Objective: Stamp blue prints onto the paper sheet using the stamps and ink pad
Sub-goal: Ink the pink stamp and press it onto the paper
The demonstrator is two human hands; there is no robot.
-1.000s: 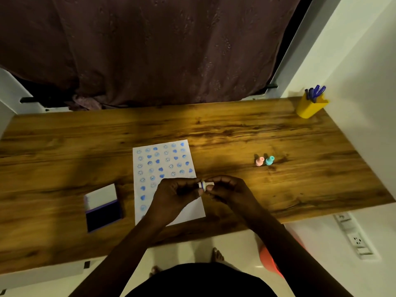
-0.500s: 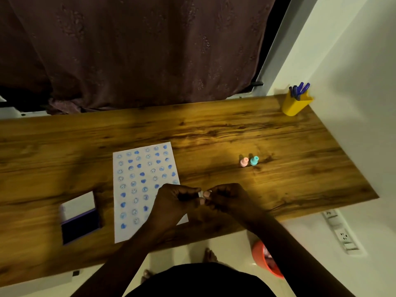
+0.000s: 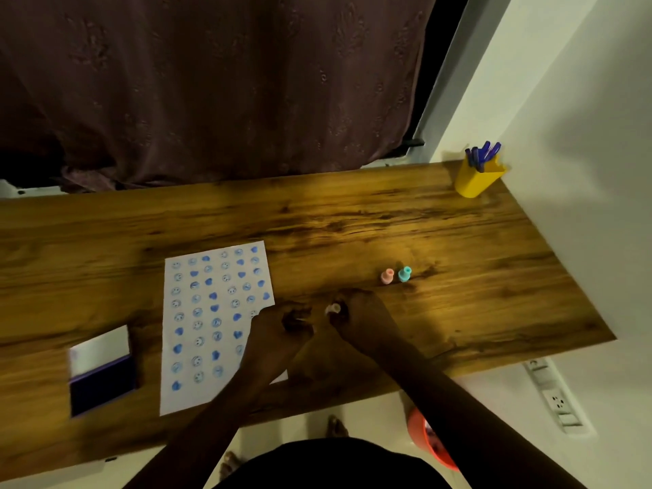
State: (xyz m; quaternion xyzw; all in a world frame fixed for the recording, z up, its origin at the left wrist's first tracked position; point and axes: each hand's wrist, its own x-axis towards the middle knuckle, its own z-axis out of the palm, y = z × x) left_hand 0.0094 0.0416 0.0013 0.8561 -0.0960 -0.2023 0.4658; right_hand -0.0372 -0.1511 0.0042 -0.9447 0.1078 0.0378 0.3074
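The white paper sheet (image 3: pixel 211 322) lies on the wooden desk (image 3: pixel 458 312), covered with rows of blue smiley and heart prints. To its left sits the open ink pad (image 3: pixel 102 381), with a dark blue pad and a raised white lid. My right hand (image 3: pixel 360 314) pinches a small pale stamp (image 3: pixel 333 308) just above the desk, right of the sheet. My left hand (image 3: pixel 282 328) hovers over the sheet's right edge with its fingers curled together; a thin pale sliver shows at the fingertips, too small to identify. A pink stamp (image 3: pixel 387 277) and a teal stamp (image 3: pixel 404 274) stand upright behind my right hand.
A yellow cup (image 3: pixel 476 180) of blue pens stands at the desk's far right corner by the wall. A dark curtain (image 3: pixel 211 82) hangs behind the desk. Below the front edge are an orange bin (image 3: pixel 428 441) and a wall socket strip (image 3: pixel 554 397).
My hands, which were joined on the small stamp, have come apart. The right hand keeps the stamp and has moved slightly right. The view shifted, so the sheet sits further left.
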